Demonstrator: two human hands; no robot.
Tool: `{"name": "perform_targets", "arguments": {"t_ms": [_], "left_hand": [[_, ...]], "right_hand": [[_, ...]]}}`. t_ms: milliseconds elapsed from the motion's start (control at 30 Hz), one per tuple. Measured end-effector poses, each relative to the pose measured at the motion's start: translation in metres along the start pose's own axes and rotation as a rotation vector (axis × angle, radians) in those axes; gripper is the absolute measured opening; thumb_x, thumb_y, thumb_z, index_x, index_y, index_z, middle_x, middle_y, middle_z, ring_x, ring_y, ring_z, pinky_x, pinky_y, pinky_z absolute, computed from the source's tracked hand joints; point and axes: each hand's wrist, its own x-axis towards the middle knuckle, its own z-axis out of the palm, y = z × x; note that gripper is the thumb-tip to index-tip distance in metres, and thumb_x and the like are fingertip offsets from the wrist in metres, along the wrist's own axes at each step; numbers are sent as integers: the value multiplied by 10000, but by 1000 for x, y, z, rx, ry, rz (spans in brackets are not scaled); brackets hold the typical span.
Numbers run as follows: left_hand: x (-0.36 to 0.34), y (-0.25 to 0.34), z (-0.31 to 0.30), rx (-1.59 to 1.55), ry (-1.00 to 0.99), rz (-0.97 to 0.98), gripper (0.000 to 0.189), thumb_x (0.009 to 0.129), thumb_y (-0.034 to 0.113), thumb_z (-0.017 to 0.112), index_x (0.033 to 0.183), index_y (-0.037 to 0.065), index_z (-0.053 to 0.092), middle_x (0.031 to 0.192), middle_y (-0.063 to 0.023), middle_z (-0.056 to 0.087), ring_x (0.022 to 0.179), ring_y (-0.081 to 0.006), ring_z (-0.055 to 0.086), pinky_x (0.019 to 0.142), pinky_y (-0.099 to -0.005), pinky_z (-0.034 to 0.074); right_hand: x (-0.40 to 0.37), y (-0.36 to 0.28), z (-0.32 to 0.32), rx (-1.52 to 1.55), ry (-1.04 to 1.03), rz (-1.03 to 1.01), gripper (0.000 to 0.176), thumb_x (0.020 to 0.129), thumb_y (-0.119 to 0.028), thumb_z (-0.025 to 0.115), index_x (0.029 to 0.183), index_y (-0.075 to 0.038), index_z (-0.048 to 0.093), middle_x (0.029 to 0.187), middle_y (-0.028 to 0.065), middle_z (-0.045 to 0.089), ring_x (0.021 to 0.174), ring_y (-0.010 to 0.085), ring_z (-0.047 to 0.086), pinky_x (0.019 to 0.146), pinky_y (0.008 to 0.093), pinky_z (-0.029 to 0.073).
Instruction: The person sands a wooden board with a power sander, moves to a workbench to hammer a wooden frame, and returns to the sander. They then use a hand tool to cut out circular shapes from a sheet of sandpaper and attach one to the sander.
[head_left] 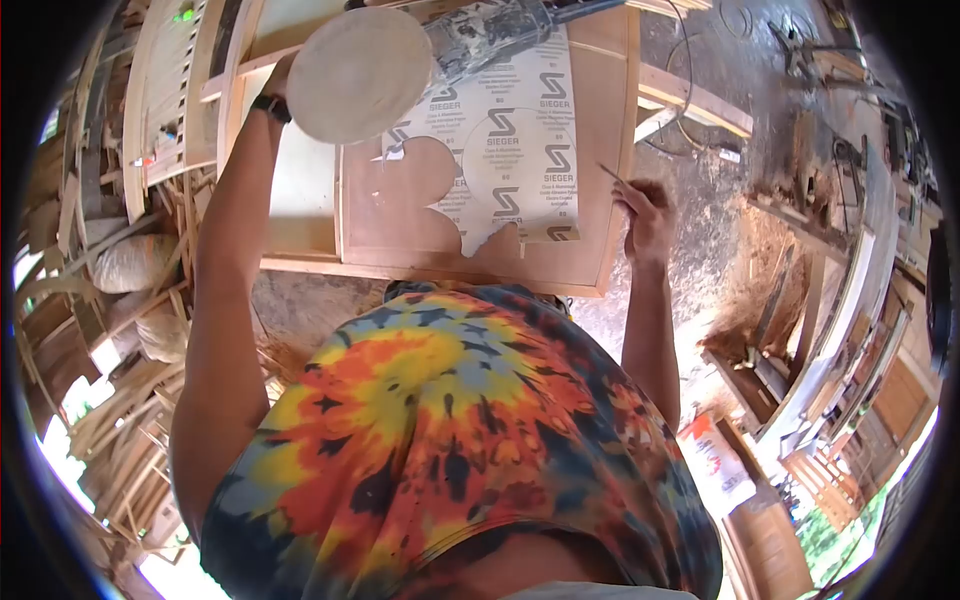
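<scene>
A power sander [490, 40] with a large round pale disc [360, 75] is over the top of the panel, disc facing me. My left hand [284, 78] is at the disc's left edge, its fingers hidden behind it; a dark watch circles the wrist. My right hand [650, 215], off the panel's right edge, pinches a thin pencil-like tool [612, 172] pointing up and left. Between my hands lies a sheet of SIEGER abrasive paper [545, 190], printed side up. Rounded pieces are cut from its left and lower edges, and a faint circle outline shows on it.
The paper rests on a framed wooden panel [390, 240]. More pale wooden frames [300, 190] are beneath and left of it. Stacked wood offcuts [130, 400] fill the left side. Cables [688, 80] hang at upper right, and planks [830, 330] lean along the right. Sawdust covers the floor [690, 300].
</scene>
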Motion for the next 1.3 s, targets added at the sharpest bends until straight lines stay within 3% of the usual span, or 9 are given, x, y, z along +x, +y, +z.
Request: {"name": "perform_targets", "arguments": {"t_ms": [167,300,567,633,733,933,967,1033,1300], "left_hand": [[-138,-35,4,-125,484,-112,370,1012,251,588,1303,21,599,1095,-148,728,873,-195,718,722,-321,600],[-253,-116,31,-32,1018,54,191,965,219,654,977,28,662,813,-86,709,624,-149,644,524,-268,504],[-407,-312,53,-14,1504,-72,223,880,234,723,859,19,669,665,-111,653,597,-207,643,588,-384,527],[-435,-370,49,433,1444,-351,241,900,264,677,845,30,677,740,-122,695,639,-299,674,619,-426,540],[-478,-444,28,394,1127,-542,195,923,236,621,860,62,681,847,-134,732,704,-357,690,641,-435,553],[-585,-522,-39,-68,502,-667,134,996,234,567,952,125,633,754,-30,583,513,-191,542,418,-394,416],[-606,-543,-55,-74,507,-661,134,996,234,567,952,125,633,754,-30,583,513,-191,542,418,-394,416],[-635,-581,-99,-945,909,-744,149,992,248,576,919,122,606,733,-51,589,483,-175,532,413,-377,443],[-667,-554,-233,-761,1062,-693,162,958,266,627,1009,116,591,773,-75,622,509,-197,571,435,-347,473]], "right_hand": [[35,-25,61,-171,-365,-111,141,837,-33,753,931,22,663,854,109,723,763,156,686,707,260,537],[23,-11,119,-731,-682,-196,192,847,-141,762,1002,-39,716,857,101,746,785,180,710,717,339,550],[-103,43,293,-798,-1178,-419,216,903,-70,703,1103,6,735,929,131,759,801,174,722,728,293,564],[-125,60,342,-841,-1145,-394,218,904,-76,697,1105,-1,735,938,135,757,802,178,721,736,298,563],[-113,111,413,-837,-909,-439,215,906,-97,675,1101,-34,738,960,137,752,832,222,725,777,326,565],[-48,150,531,-1047,-373,-818,128,919,-119,610,980,-64,709,948,196,726,903,373,705,821,439,556],[-17,168,541,-1022,-339,-946,126,926,-132,602,978,-67,697,949,203,724,909,377,704,823,450,556],[-10,165,568,-1131,-217,-708,136,912,-145,617,1020,-92,680,978,190,726,906,379,706,821,467,554],[18,185,606,-1241,2,-626,162,871,-166,658,1019,-149,721,1059,138,692,991,341,674,859,461,550]]}}
